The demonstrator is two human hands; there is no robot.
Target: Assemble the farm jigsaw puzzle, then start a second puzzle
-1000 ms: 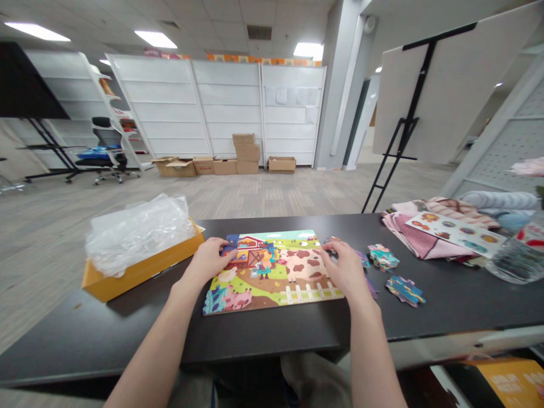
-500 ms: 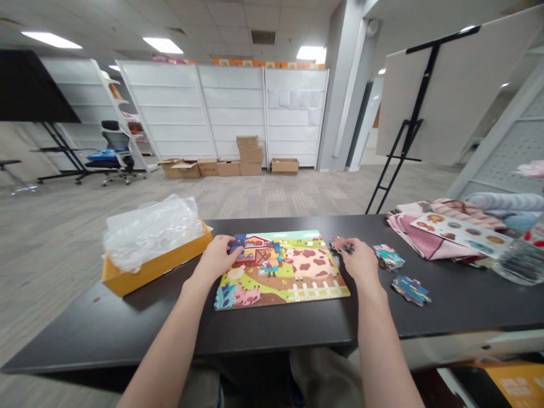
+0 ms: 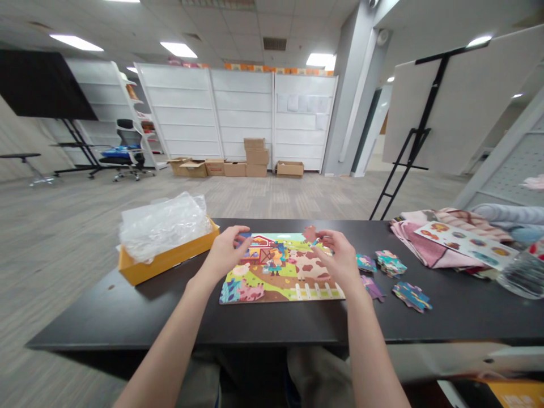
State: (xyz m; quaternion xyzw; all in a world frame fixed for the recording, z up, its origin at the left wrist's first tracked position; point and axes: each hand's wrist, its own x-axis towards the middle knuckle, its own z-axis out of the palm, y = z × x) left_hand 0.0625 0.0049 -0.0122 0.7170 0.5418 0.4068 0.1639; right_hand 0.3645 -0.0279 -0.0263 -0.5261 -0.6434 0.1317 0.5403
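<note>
A farm-scene puzzle board (image 3: 272, 279) lies on the black table, showing a barn, a farmer, a cow, pigs and a white fence. My left hand (image 3: 228, 249) hovers at the board's upper left corner, its thumb and fingers apart, with nothing in it. Between the thumb and fingertips of my right hand (image 3: 341, 258) is a reddish-brown puzzle piece (image 3: 310, 234), raised over the board's upper right part. To the right of that hand lie small piles of puzzle pieces, a teal one (image 3: 390, 263), a blue one (image 3: 412, 296) and a purple one (image 3: 373, 288).
On the left stands a yellow box (image 3: 170, 262) with clear plastic wrap (image 3: 164, 226) on it. Folded pink cloths (image 3: 410, 241), a sticker sheet (image 3: 465, 243) and a clear plastic bag (image 3: 522, 277) lie at the right. Cardboard boxes (image 3: 255, 156) stand along the far shelves.
My right hand has moved left from beside the board to above it, lifting a puzzle piece. Piles it was covering now show. My left hand has come off the board's corner and opened.
</note>
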